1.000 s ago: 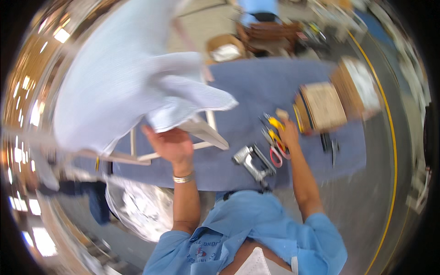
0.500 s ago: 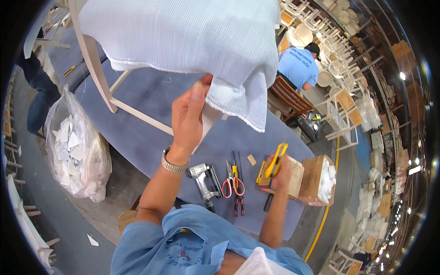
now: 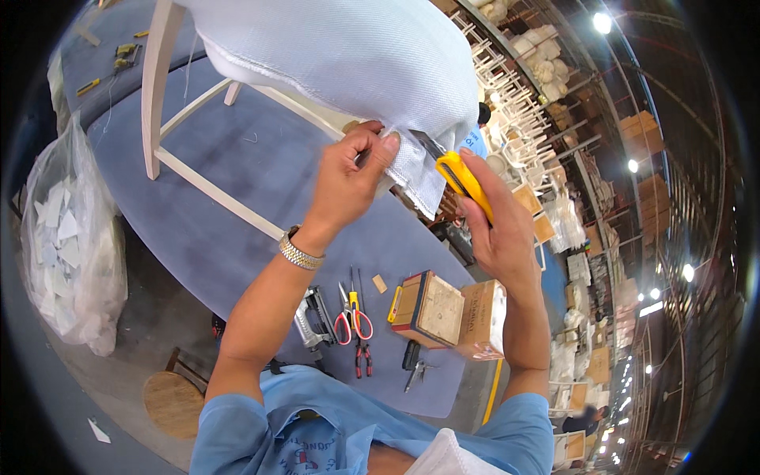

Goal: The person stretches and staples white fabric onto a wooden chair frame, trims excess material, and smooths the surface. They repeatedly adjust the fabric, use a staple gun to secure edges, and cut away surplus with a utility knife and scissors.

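The left hand (image 3: pixel 348 170) pinches the hanging edge of the white upholstery fabric (image 3: pixel 356 55) between thumb and fingers, pulling it taut; a metal watch (image 3: pixel 301 253) sits on its wrist. The right hand (image 3: pixel 495 222), just beside it, is closed around a yellow utility knife (image 3: pixel 463 180), whose blade end meets the fabric right by the left thumb. The fabric covers the seat of a pale wooden chair (image 3: pixel 158 79) that stands on the blue table (image 3: pixel 261 174) above and beyond both hands. Below the left forearm on the table lie a staple gun (image 3: pixel 313 317), red-handled scissors (image 3: pixel 352 317) and dark pliers (image 3: pixel 362 356); below the right hand stand a wooden box (image 3: pixel 431 309) and a cardboard box (image 3: pixel 481 317), touching each other. Far to the left of the left hand hangs a clear plastic bag (image 3: pixel 71 253) of white scraps.
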Tool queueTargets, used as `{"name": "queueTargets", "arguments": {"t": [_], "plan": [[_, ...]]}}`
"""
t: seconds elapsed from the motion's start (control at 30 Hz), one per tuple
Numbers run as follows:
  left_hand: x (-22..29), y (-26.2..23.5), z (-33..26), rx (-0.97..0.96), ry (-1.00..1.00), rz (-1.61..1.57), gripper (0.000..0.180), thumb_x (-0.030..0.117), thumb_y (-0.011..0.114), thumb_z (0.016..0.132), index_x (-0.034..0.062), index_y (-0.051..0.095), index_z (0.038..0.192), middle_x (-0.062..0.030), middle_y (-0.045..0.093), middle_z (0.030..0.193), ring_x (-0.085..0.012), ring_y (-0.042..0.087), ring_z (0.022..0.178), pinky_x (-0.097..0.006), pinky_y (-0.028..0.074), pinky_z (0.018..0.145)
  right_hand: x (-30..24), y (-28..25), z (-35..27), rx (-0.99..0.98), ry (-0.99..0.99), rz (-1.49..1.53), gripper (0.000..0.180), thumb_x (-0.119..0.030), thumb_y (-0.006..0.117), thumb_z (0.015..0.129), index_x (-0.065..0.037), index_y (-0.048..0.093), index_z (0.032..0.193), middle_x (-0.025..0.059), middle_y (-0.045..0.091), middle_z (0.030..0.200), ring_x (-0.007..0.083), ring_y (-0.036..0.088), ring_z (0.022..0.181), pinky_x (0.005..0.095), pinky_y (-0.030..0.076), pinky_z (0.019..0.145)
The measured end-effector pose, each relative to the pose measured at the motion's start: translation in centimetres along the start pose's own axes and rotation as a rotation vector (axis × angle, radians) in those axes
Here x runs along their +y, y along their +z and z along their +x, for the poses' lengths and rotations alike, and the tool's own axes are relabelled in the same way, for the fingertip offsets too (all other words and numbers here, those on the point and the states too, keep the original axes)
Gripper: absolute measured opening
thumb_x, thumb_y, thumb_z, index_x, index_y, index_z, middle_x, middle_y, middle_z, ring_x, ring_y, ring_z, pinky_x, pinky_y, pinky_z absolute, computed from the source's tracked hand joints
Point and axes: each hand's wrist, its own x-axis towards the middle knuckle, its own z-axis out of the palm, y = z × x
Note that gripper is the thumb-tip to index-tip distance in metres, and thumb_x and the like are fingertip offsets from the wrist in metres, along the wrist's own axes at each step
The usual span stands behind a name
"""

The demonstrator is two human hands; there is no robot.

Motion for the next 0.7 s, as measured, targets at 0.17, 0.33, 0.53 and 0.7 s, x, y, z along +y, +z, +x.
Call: {"name": "queueTargets", "arguments": {"t": [0.17,0.33,0.53,0.7], "plan": [[0.3,-0.2,-0.1,-0.005,-0.019,0.001,0.033,0.024,0.066,0.101,-0.0017,0.066,0.079,-0.0046,0.063,0.083,-0.0163,0.055,0.109,-0.032,0.042,0.094,0.2,1.0,1.6,0.041,-0.135,-0.152,0.053,-0.002,0.064,0.091,-0.018,0.058,0.141,0.0087,0.071,0.113,0.0273,0.068,0.092,0.0387,0.049,0.078],[0.7,-0.3,-0.1,-0.002,-0.022,0.019,0.035,0.025,0.068,0.099,-0.0021,0.065,0.077,-0.0076,0.064,0.081,-0.0193,0.058,0.109,-0.034,0.044,0.094,-0.3,1.4,1.7,0.017,-0.153,-0.288,0.061,0.001,0.064,0.086,-0.021,0.058,0.142,0.0073,0.071,0.115,0.0251,0.068,0.088,0.0378,0.051,0.074],[1.0,-0.4,-0.1,0.015,-0.036,0.007,0.034,0.023,0.069,0.098,-0.0025,0.065,0.076,-0.0111,0.067,0.086,-0.0222,0.06,0.113,-0.036,0.045,0.095,-0.4,1.0,2.1,-0.007,-0.194,-0.388,0.068,0.004,0.064,0.079,-0.021,0.059,0.142,0.0067,0.069,0.113,0.023,0.067,0.081,0.0354,0.052,0.064],[0.3,-0.6,-0.1,-0.02,-0.052,-0.04,0.028,0.019,0.068,0.099,-0.0033,0.068,0.082,-0.013,0.068,0.106,-0.0175,0.056,0.113,-0.033,0.043,0.095,-0.6,0.2,2.1,-0.052,-0.223,-0.476,0.07,0.003,0.064,0.077,-0.022,0.059,0.142,0.0052,0.067,0.108,0.0211,0.063,0.073,0.0334,0.051,0.057]]}}
